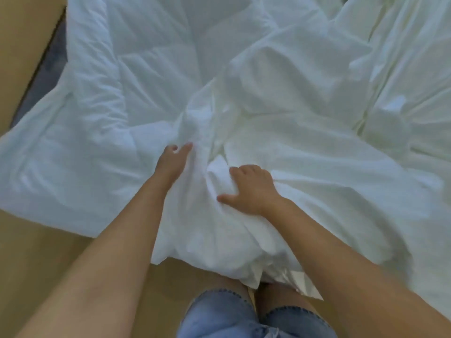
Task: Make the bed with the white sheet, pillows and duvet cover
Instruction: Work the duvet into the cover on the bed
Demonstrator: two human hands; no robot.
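Observation:
A quilted white duvet (102, 132) lies rumpled across the left and middle of the bed. The smoother, cream-white duvet cover (317, 147) is bunched over its right side and hangs down over the bed's near edge. My left hand (172, 162) reaches into the folds where duvet and cover meet; its thumb shows and its fingers are buried in the cloth. My right hand (251, 189) presses down on a bunch of the cover, fingers curled round a fold. No pillows are in view.
A tan wooden floor (36, 252) runs along the left and the near side. A dark grey strip (48, 69) shows between floor and bedding at the upper left. My legs in blue denim shorts (231, 315) stand against the bed's near edge.

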